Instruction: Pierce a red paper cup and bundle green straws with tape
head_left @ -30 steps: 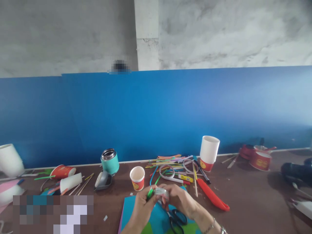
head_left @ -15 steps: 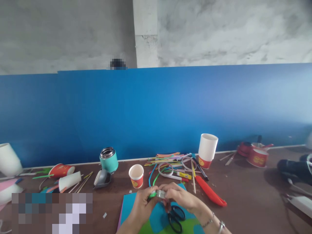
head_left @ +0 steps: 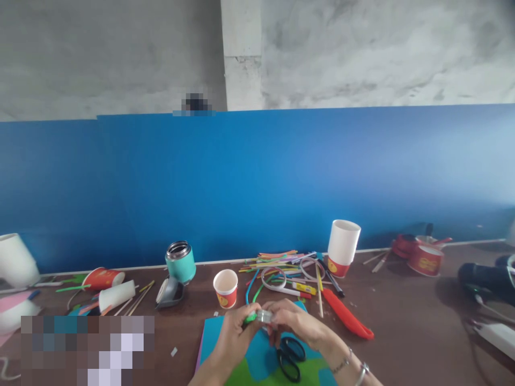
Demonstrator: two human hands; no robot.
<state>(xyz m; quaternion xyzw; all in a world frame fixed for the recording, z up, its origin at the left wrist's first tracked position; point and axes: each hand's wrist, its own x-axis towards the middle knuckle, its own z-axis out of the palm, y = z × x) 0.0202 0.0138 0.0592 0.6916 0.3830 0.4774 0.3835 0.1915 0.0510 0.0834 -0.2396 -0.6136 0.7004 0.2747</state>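
My left hand (head_left: 237, 333) and my right hand (head_left: 295, 321) meet over the coloured sheets, fingers closed around a small roll of clear tape (head_left: 264, 316). Against the left fingers shows a bit of something green (head_left: 250, 318), too small to name. Fingertips of the right hand pinch the roll's other side. Beneath the hands lie blue and green sheets (head_left: 215, 335). Scissors with black handles (head_left: 289, 358) rest on them, just below the right hand; their blades are mostly hidden. A red and white paper cup (head_left: 226, 289) stands beyond the left hand.
Behind the hands lies a pile of coloured sticks (head_left: 277, 261) with pens. Stacked paper cups (head_left: 343, 248) and a red pouch-like thing (head_left: 348, 316) are on the right. A teal flask (head_left: 180, 262) and tipped cups (head_left: 116, 296) stand left. A blue partition (head_left: 257, 182) closes the back.
Both hands keep hold of the tape roll, with only slight finger movement. The whole view has shifted a little; the objects on the table stay in place.
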